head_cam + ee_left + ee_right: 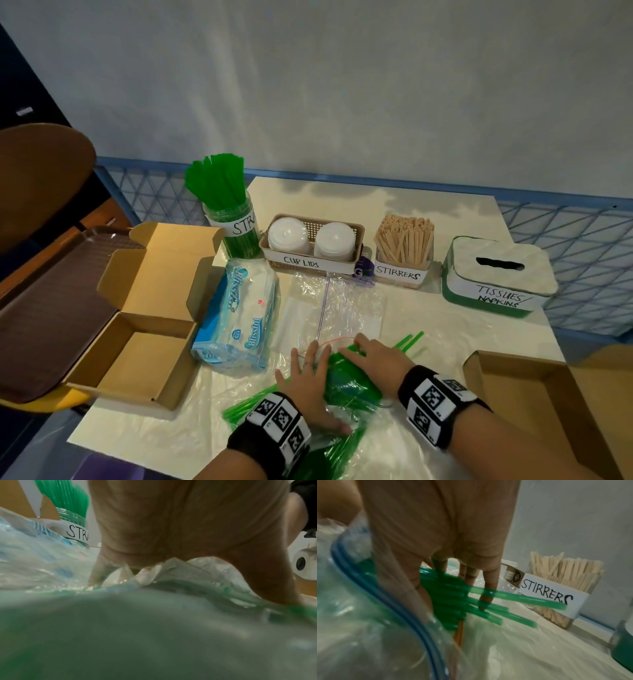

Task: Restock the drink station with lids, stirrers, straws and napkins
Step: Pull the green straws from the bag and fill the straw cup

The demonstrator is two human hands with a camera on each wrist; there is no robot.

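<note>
A clear zip bag [346, 383] of green straws [409, 341] lies on the table near the front edge. My left hand [308, 377] rests flat on the bag with its fingers spread. At the bag's mouth my right hand [371, 354] grips a bundle of straws [488, 601], thumb on one side and fingers on the other, and their ends stick out to the right. Along the back stand the straw jar [236, 219], the cup lids basket [301, 262], the stirrers holder [404, 246] and the tissues box [496, 274]. A blue tissue pack [239, 308] lies left of the bag.
An open cardboard box [147, 308] sits at the table's left edge, beside a brown tray [51, 308]. Another cardboard box [534, 394] is at the right front. Empty clear plastic bags [335, 301] lie in the middle of the table.
</note>
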